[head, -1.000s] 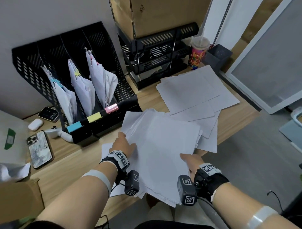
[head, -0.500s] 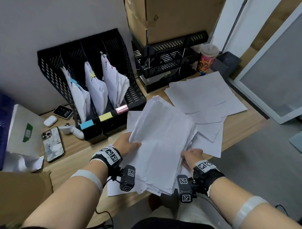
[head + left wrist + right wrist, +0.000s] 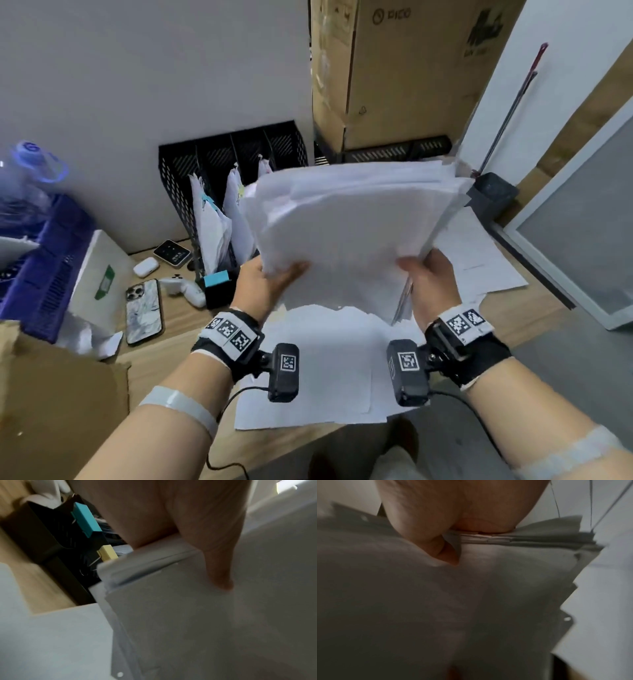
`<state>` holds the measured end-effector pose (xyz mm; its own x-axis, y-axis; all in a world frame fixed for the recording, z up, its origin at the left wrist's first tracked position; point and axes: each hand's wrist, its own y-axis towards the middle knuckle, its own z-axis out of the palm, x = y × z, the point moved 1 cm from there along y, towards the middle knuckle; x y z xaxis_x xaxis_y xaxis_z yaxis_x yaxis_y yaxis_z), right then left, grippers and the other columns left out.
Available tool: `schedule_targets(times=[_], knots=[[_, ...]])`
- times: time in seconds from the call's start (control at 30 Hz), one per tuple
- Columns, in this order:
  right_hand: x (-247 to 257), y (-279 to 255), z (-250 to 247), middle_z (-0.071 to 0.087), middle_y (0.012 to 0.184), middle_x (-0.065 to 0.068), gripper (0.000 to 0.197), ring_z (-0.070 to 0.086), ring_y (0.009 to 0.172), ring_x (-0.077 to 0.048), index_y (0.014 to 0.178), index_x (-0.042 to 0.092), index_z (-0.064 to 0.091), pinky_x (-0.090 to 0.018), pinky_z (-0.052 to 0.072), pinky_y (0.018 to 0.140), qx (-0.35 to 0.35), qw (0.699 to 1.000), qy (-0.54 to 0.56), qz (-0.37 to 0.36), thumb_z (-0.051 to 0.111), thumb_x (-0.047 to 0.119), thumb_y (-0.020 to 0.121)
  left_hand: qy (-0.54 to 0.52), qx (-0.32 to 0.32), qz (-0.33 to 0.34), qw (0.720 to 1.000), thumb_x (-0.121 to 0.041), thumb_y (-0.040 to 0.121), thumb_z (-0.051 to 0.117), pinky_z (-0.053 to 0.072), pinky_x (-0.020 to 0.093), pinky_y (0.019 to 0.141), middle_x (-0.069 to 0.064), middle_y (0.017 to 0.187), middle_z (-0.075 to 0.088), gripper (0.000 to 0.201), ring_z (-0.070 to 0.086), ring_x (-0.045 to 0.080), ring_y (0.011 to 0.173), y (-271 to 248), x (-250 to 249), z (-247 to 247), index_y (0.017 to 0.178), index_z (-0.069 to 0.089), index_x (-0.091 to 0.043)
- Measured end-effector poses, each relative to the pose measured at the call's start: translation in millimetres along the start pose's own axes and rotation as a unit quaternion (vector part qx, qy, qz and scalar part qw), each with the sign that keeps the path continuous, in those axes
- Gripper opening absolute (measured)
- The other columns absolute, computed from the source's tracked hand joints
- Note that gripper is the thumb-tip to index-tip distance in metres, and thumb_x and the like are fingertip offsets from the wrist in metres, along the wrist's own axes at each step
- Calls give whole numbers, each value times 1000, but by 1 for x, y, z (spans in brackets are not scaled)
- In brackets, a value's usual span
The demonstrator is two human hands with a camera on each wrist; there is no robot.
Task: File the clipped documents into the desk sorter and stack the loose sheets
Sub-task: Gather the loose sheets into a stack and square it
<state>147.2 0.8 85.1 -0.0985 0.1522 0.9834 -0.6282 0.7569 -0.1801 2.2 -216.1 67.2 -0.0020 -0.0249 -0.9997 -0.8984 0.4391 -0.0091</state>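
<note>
A thick stack of loose white sheets (image 3: 346,233) is held up on edge above the desk. My left hand (image 3: 270,277) grips its left side, thumb on the front; my right hand (image 3: 424,277) grips its right side. Both wrist views show a thumb (image 3: 221,566) pressed on the paper (image 3: 488,588). More loose sheets (image 3: 325,370) lie flat on the desk below, and others (image 3: 479,260) at the right. The black desk sorter (image 3: 219,164) stands behind, with clipped documents (image 3: 212,226) in its slots; a blue clip (image 3: 85,519) and a yellow clip (image 3: 108,553) show.
Left of the sorter lie a phone (image 3: 144,311), an earbud case (image 3: 145,266), a small clock (image 3: 171,253) and a white controller (image 3: 186,287). A purple crate (image 3: 44,267) and cardboard (image 3: 58,411) sit at the left. A big cardboard box (image 3: 394,68) stands on a black tray rack behind.
Both hands have lifted the paper stack off the desk and tipped it upright, so that it now hides part of the sorter. The head view has tilted upward.
</note>
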Motion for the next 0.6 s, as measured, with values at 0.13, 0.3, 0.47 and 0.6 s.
schedule_targets(times=[0.13, 0.3, 0.47, 0.6], knots=[[-38, -13, -1, 72, 100, -15, 49, 68, 95, -33, 108, 6, 66, -39, 54, 74, 36, 996, -75, 38, 64, 26, 63, 123, -30, 33, 991, -24, 73, 86, 53, 21, 72, -13, 82, 73, 21, 67, -6, 71, -10, 24, -1, 88, 72, -28], [-52, -18, 7, 71, 110, -6, 52, 64, 107, -26, 115, 15, 66, -49, 49, 100, 40, 993, -103, 51, 60, 32, 66, 47, -53, 9, 997, -18, 81, 81, 57, 42, 78, -8, 87, 75, 17, 67, 6, 78, -19, 28, 17, 87, 76, -33], [-36, -15, 2, 68, 100, -10, 39, 63, 97, -29, 108, 19, 56, -48, 50, 92, 20, 999, -34, 21, 59, 7, 70, -52, -31, -26, 998, -30, 72, 86, 54, 43, 98, 3, 108, 76, 40, 71, 20, 102, -10, 22, 15, 108, 74, -20], [-38, -19, 8, 69, 104, -2, 49, 64, 102, -27, 107, 32, 59, -56, 50, 96, 50, 996, -65, 27, 60, 9, 64, -39, -24, -64, 997, -31, 62, 91, 54, 46, 98, 3, 113, 74, 64, 71, 20, 106, -14, 36, 22, 119, 64, -18]])
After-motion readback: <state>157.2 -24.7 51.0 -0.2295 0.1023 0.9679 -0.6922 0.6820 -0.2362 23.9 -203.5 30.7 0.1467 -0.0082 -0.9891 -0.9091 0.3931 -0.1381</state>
